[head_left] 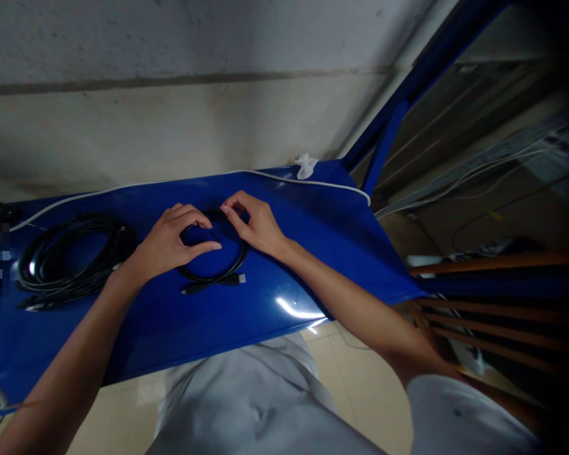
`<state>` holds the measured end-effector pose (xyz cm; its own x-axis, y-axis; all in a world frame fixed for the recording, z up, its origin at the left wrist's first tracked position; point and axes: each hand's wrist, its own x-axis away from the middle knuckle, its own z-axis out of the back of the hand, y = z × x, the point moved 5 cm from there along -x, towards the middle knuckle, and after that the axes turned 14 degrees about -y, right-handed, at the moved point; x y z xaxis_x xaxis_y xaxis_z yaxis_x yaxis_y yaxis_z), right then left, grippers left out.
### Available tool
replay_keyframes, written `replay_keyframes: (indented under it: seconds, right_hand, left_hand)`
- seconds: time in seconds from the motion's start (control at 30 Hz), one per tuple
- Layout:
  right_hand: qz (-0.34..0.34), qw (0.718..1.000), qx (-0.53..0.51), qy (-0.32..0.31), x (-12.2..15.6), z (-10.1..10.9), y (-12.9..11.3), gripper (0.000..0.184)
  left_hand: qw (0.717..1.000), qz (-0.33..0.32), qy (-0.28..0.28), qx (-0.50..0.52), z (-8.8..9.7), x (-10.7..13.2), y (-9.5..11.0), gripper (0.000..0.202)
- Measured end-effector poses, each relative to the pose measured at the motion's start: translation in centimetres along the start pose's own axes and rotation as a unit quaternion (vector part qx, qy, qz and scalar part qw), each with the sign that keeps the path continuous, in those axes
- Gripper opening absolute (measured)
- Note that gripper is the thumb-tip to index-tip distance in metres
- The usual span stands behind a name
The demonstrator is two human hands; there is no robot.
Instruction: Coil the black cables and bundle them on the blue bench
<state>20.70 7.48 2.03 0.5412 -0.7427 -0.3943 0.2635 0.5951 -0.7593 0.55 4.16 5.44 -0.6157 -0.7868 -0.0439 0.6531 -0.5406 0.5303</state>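
A thin black USB cable (210, 280) lies coiled in a loop on the blue table (256, 316). Its two plug ends cross at the near side, one showing a pale metal USB plug (241, 278). At the loop's left side is my left hand (171, 239), open, its thumb and fingers curved apart. My right hand (256, 221) is at the far right of the loop, with thumb and index finger pinched together on the cable. Part of the loop is hidden behind both hands.
A larger bundle of coiled black cables (71, 278) sits left of my left forearm. One white cable (171, 181) runs along the table's back edge by the wall, with crumpled white paper or plastic (306, 165) near it. A blue frame post (384, 142) rises at the back right.
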Motion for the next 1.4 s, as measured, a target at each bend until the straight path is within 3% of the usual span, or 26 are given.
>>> replay_keyframes:
  seconds: [0.17,0.33,0.53,0.73,1.03,1.17,1.4]
  right_hand:
    - [0.019,0.999,0.02,-0.022,0.0,-0.3,-0.4,0.036]
    - [0.024,0.999,0.034,-0.018,-0.1,-0.4,-0.7,0.038]
    - [0.013,0.999,0.029,0.022,-0.2,0.3,-0.9,0.042]
    - [0.048,0.994,0.016,0.092,0.4,1.4,-2.7,0.036]
    - [0.17,0.972,0.162,0.012,1.5,-0.9,-4.5,0.019]
    - [0.15,0.973,0.176,-0.005,1.4,-0.8,-4.1,0.022]
    - [0.11,0.985,0.13,0.015,1.3,0.7,-3.0,0.025]
  left_hand:
    - [0.986,-0.033,-0.161,0.01,-1.2,0.8,1.0,0.049]
    - [0.968,-0.046,-0.245,0.006,-2.8,1.4,1.9,0.03]
    - [0.978,-0.042,-0.203,0.022,-1.8,1.5,2.5,0.026]
    - [0.981,0.022,-0.17,0.091,-1.0,1.4,2.8,0.03]
    - [0.966,0.022,-0.168,0.194,-1.4,1.6,2.0,0.029]
    - [0.961,0.016,-0.176,0.215,-1.1,1.6,2.0,0.027]
    - [0.97,0.002,-0.216,0.115,-0.2,1.9,1.2,0.022]
